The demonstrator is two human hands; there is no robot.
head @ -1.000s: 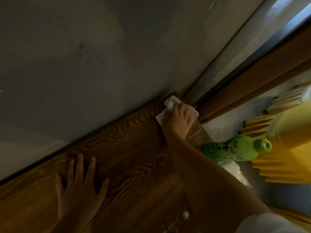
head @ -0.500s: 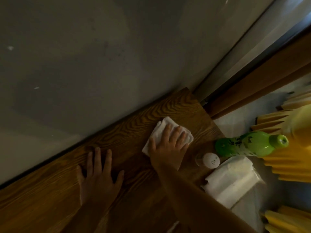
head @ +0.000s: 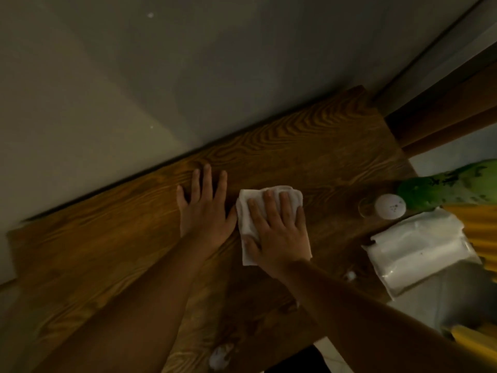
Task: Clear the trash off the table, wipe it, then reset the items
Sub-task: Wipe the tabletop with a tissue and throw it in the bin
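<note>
A dark wooden table (head: 295,146) runs along a grey wall. My right hand (head: 277,227) presses flat on a white folded tissue (head: 248,211) in the middle of the table. My left hand (head: 205,208) lies flat on the wood just left of the tissue, fingers spread, holding nothing. A small white scrap (head: 220,358) lies near the table's front edge, and another tiny white bit (head: 349,275) sits to the right of my right forearm.
At the table's right end lie a green bottle (head: 446,189) on its side, a small shaker with a white perforated lid (head: 390,206) and a white pack of tissues (head: 419,246). Yellow pleated material (head: 481,230) hangs beyond the right edge. A brown wooden frame (head: 443,114) stands at the back right.
My right hand has dragged the tissue from the table's far right corner toward the middle, up beside my left hand. The view has shifted, bringing the shaker and tissue pack into sight.
</note>
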